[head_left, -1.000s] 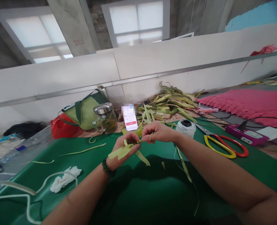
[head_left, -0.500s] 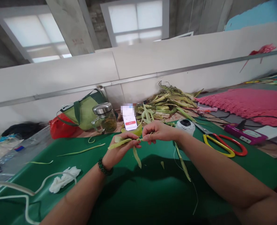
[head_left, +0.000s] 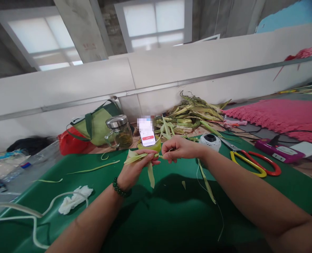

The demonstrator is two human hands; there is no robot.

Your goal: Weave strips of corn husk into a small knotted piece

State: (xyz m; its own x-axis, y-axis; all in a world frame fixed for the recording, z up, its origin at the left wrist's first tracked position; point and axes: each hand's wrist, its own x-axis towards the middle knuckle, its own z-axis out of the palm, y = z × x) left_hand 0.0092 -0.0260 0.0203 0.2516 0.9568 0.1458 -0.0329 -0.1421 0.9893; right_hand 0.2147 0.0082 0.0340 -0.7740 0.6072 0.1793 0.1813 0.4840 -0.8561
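My left hand (head_left: pixel 134 168) is closed around a bundle of pale green corn husk strips (head_left: pixel 141 159), held above the green table mat (head_left: pixel 156 218). One strip hangs down from the hand. My right hand (head_left: pixel 178 149) pinches the thin end of the same bundle, close to the left fingertips. A dark bead bracelet (head_left: pixel 120 189) circles my left wrist. A long husk strip (head_left: pixel 205 181) lies under my right forearm.
A pile of corn husks (head_left: pixel 191 116) lies behind the mat. Near it stand a phone (head_left: pixel 147 135), a lidded glass jar (head_left: pixel 119 131), a white thread spool (head_left: pixel 210 140) and red-yellow scissors (head_left: pixel 253 163). A white rag (head_left: pixel 75 199) and loose strips lie left. A pink mat (head_left: pixel 279 114) is right.
My left hand has turned, so the husk bundle now points up and left instead of drooping. Both hands sit slightly higher and closer together. The hanging strip swung inward.
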